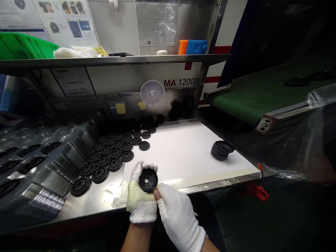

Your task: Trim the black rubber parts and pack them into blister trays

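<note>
Your metal bench point(101, 196) extends left of the white sheet point(178, 150), its bare steel shiny and scuffed along the near edge. To the right of the sheet you have a conveyor point(244, 101) with a ridged green belt, which runs back into the dark. Behind and above the sheet crosses a steel shelf point(157, 60). Left of the sheet, nested clear trays point(65, 168) show their layered rims, with black discs seated in the tops. Between these and the sheet, partly over its left edge, lie rows of stepped discs point(114, 164), the farthest lost in shadow. A green bin point(23, 45) sits on the shelf, and a white fan point(152, 92) is mounted behind the sheet.

At the sheet's near left corner, your gloved right hand point(180, 210) has its fingers drawn together, thumb tip bare; you cannot tell whether they grip a tool. Your gloved left hand point(141, 203) cups one black disc point(151, 176) above that corner, face tilted toward you. It looks dark and matte: a raised round rim, a recessed face, a pale hole near the middle and smaller hollows around it.
</note>
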The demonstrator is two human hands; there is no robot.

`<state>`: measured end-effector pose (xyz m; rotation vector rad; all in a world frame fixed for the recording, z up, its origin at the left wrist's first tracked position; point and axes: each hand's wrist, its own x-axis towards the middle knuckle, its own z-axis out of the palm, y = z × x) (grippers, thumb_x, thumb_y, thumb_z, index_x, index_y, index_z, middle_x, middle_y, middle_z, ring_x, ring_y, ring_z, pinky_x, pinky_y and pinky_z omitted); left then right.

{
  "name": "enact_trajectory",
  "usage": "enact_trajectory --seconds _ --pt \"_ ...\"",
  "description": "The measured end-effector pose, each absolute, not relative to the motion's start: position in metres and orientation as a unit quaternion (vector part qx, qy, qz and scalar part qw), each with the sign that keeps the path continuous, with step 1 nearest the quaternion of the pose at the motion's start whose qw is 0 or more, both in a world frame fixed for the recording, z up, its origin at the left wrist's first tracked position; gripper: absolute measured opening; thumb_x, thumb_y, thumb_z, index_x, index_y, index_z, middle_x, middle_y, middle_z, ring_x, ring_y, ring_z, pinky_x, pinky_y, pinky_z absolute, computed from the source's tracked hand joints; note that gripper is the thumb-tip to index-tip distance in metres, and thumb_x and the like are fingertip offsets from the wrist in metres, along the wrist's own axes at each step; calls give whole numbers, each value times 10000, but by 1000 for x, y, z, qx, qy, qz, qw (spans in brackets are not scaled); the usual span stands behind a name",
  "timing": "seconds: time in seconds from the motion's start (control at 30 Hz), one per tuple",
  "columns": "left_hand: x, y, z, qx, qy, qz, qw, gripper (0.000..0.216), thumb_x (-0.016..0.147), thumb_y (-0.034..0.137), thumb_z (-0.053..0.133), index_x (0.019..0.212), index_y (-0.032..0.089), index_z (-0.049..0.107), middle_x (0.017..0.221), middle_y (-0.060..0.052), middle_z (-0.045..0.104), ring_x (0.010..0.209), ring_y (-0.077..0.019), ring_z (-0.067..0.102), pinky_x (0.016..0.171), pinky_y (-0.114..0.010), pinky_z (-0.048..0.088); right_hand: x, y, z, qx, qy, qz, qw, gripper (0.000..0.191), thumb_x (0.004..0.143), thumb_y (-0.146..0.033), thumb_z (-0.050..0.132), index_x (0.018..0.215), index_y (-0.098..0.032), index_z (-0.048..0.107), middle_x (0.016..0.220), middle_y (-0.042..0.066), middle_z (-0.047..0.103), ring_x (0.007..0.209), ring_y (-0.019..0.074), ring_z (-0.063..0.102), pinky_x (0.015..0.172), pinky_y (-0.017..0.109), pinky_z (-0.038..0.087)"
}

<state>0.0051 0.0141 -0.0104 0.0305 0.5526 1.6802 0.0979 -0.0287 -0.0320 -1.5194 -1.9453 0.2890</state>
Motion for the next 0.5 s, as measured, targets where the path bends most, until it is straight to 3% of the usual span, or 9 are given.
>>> enact_trajectory --seconds 0.1,0.17,0.3,0.5 --pt "2 9 -5 49 284 683 671 253 761 170 544 1007 179 600 913 -88 645 895 -240 623 774 -432 524 101 -27 -32 -581 -737 122 323 268 907 -331 336 714 -231 493 630 -21 578 554 135 514 518 283 272" --pt "-1 7 -2 60 298 649 698 282 746 174 519 1017 165 596 878 -106 640 850 -265 624 707 -455 530 105 -26 -31 -580 -737 134 322 252 908 -311 330 759 -237 519 670 -14 595 593 140 534 538 279 295" --pt "0 8 -1 48 274 651 706 148 731 159 563 873 168 606 676 -24 575 648 -157 583 615 -321 522 109 -24 -31 -597 -731 122 309 197 900 -288 356 827 -251 536 713 -18 614 623 145 550 556 280 308" --pt "5 11 -8 33 257 692 674 51 755 180 611 800 164 595 672 3 541 650 -120 558 630 -270 504 104 -29 -35 -602 -727 93 316 247 910 -306 330 736 -236 491 631 -27 572 548 135 507 524 290 260"
